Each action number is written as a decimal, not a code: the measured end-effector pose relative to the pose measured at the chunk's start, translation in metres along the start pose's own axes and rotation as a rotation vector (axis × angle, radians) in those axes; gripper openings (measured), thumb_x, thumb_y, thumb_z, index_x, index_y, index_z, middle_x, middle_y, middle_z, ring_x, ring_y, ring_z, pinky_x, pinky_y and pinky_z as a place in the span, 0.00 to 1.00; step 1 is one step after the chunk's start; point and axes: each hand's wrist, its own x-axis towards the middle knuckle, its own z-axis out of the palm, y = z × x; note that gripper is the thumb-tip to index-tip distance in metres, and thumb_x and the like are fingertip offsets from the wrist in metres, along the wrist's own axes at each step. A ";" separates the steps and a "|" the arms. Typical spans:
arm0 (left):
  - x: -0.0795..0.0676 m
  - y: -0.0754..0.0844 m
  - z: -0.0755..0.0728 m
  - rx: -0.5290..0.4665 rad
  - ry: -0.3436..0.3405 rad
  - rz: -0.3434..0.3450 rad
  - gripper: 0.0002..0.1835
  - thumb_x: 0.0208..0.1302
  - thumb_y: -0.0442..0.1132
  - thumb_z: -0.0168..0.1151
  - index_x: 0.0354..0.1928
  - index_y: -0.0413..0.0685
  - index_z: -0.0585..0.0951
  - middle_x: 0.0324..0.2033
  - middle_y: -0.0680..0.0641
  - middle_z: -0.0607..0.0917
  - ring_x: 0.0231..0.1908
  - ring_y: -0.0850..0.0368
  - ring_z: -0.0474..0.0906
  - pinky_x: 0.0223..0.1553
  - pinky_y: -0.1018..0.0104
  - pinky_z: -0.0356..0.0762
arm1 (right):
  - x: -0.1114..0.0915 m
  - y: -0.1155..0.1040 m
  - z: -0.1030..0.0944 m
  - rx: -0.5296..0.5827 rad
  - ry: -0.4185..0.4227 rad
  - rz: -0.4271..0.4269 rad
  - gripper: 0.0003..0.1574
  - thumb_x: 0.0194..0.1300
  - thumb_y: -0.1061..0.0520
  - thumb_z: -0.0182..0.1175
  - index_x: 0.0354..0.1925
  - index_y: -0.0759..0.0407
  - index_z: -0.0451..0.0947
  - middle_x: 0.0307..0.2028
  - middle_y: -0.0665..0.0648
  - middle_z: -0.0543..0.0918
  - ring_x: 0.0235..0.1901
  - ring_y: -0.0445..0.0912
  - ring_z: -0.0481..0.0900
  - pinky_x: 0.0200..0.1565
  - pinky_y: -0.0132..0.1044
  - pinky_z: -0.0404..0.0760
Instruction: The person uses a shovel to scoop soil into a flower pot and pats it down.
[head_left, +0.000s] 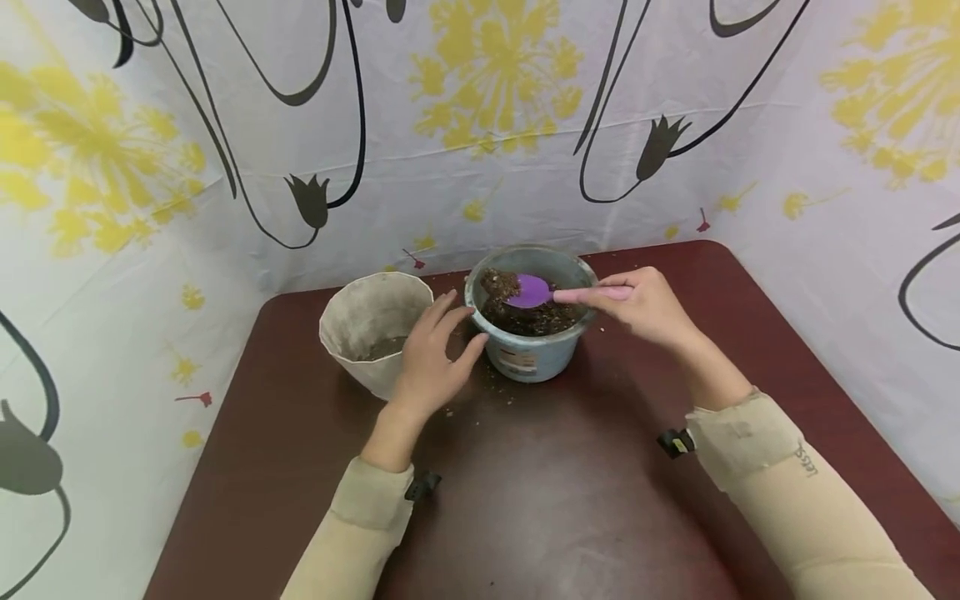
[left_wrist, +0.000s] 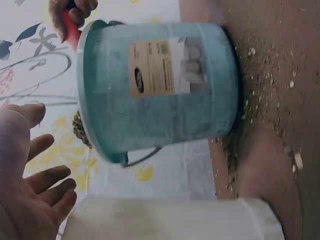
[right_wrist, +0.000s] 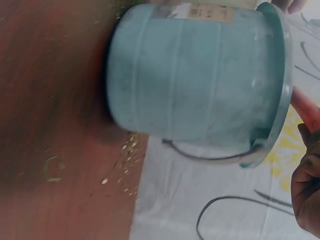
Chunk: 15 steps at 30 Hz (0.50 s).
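My right hand (head_left: 651, 310) grips the pink handle of a small garden trowel (head_left: 529, 292) with a purple blade. Dark, crumbly soil (head_left: 498, 285) is heaped on the blade, over the mouth of a blue-grey bucket (head_left: 534, 357). More soil lies inside the bucket. Fingers spread, my left hand (head_left: 435, 358) hovers between the bucket and a whitish, faceted plant pot (head_left: 375, 312), its fingertips close to the bucket's rim. A little soil shows at the bottom of the pot. In the left wrist view the bucket's paper label (left_wrist: 160, 67) faces me, and the left fingers hold nothing.
Both containers stand near the back edge of a dark reddish-brown table (head_left: 525, 483). Spilled soil crumbs (left_wrist: 250, 100) lie around the bucket's base. A wire handle (right_wrist: 210, 157) hangs at the bucket's side. Floral-patterned white sheets (head_left: 480, 192) close off the back and sides.
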 end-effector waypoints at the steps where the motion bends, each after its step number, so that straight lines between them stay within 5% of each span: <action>1: 0.000 -0.002 -0.003 0.008 0.020 0.006 0.21 0.69 0.49 0.66 0.58 0.44 0.82 0.69 0.40 0.73 0.71 0.42 0.66 0.68 0.44 0.66 | 0.002 -0.003 0.001 0.010 -0.015 0.000 0.13 0.66 0.41 0.68 0.46 0.40 0.91 0.14 0.49 0.77 0.14 0.38 0.57 0.15 0.36 0.52; 6: -0.006 -0.019 -0.018 0.089 0.117 0.009 0.19 0.67 0.48 0.67 0.54 0.44 0.84 0.63 0.39 0.78 0.64 0.41 0.73 0.62 0.40 0.70 | 0.015 -0.020 0.011 0.043 -0.053 -0.004 0.13 0.68 0.43 0.68 0.47 0.43 0.90 0.22 0.46 0.87 0.13 0.38 0.51 0.14 0.36 0.52; 9: -0.011 -0.031 -0.030 0.124 0.166 0.005 0.19 0.66 0.48 0.68 0.52 0.43 0.85 0.59 0.38 0.81 0.61 0.40 0.76 0.58 0.37 0.71 | 0.022 -0.032 0.019 0.025 -0.038 0.007 0.15 0.65 0.40 0.69 0.44 0.43 0.91 0.29 0.45 0.90 0.15 0.38 0.60 0.17 0.34 0.60; 13: -0.021 -0.044 -0.047 0.169 0.212 -0.030 0.19 0.65 0.48 0.68 0.50 0.43 0.85 0.59 0.38 0.81 0.60 0.39 0.76 0.57 0.33 0.69 | 0.031 -0.047 0.032 0.028 -0.040 0.009 0.18 0.60 0.35 0.71 0.41 0.43 0.92 0.26 0.45 0.89 0.22 0.38 0.69 0.23 0.32 0.68; 15: -0.028 -0.050 -0.055 0.190 0.226 -0.059 0.19 0.65 0.48 0.68 0.51 0.43 0.85 0.60 0.37 0.80 0.61 0.38 0.75 0.57 0.32 0.67 | 0.036 -0.053 0.041 0.045 -0.062 -0.004 0.18 0.60 0.33 0.71 0.40 0.40 0.92 0.24 0.46 0.88 0.21 0.39 0.66 0.23 0.33 0.67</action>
